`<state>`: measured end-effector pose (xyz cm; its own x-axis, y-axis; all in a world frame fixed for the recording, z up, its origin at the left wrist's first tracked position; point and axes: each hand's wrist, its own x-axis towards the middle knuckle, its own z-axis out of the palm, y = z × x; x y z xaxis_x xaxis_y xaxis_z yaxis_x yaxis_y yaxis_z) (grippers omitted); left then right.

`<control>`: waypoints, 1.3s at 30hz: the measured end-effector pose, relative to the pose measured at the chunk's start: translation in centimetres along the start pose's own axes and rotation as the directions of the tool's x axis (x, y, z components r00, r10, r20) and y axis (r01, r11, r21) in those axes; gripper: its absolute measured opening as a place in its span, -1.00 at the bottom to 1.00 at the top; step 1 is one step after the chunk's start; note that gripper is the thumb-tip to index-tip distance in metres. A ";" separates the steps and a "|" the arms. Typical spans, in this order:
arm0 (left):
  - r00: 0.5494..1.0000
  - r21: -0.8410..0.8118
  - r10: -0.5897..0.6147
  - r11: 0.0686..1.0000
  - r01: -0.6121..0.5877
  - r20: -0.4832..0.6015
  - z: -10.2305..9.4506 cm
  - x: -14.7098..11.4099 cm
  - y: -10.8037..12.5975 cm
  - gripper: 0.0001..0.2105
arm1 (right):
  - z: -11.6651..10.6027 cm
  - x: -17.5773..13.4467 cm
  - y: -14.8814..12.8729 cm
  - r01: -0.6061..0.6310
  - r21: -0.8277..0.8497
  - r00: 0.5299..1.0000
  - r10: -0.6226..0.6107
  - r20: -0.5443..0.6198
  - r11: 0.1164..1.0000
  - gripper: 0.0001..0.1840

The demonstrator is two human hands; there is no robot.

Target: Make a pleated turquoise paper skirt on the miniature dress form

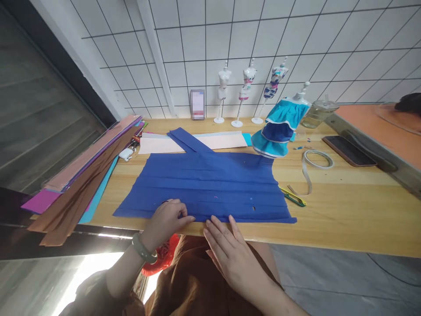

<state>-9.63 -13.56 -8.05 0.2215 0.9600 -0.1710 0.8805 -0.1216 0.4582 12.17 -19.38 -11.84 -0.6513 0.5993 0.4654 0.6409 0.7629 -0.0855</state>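
Observation:
A wide piece of blue fabric (204,175) lies spread on the wooden table, with crease lines running across it and a narrow fold along its near edge. My left hand (169,218) rests on the near left part with fingers curled and thumb against the folded edge, gripping the cloth there. Stretched out flat, my right hand (226,245) presses its fingertips on that same edge to the right of centre. Behind the fabric, a folded blue strip (189,139) lies slanted over a pale pink strip (223,140).
Fabric strips (88,171) are stacked at left beside a white case (126,153). A doll form in a blue tiered dress (279,127), small mannequins (224,85) and a phone (198,104) stand behind. A yellow-green cutter (293,197), tape roll (319,159) and dark phone (349,150) lie right.

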 end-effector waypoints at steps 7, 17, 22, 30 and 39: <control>1.000 -0.011 0.008 1.000 -0.008 0.004 -0.2 0.0 -0.1 -0.67 | 2.1 0.0 0.1 -0.062 0.005 0.998 0.062 0.013 0.998 -0.49; 0.999 0.008 0.001 1.000 -0.001 0.042 -0.5 0.3 -0.1 -0.68 | 1.4 0.1 0.1 -0.044 -0.091 0.997 0.050 0.059 0.995 -0.56; 1.000 0.006 -0.008 1.000 0.008 0.029 -0.4 0.3 0.0 -0.68 | 1.6 0.0 0.1 -0.048 -0.095 0.997 0.054 0.061 0.994 -0.57; 1.000 0.015 -0.008 1.000 0.008 0.018 -0.2 0.3 -0.2 -0.67 | 1.9 -0.4 0.0 -0.067 -0.091 0.995 0.073 0.067 0.994 -0.55; 1.000 0.012 -0.013 1.000 0.013 0.018 -0.3 0.2 -0.1 -0.69 | 1.1 -0.4 0.2 -0.019 -0.131 0.995 0.031 0.097 0.991 -0.58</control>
<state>-9.75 -13.27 -7.87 0.2175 0.9570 -0.1922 0.8881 -0.1123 0.4457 12.11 -19.19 -13.02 -0.6672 0.6437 0.3748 0.7005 0.7133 0.0219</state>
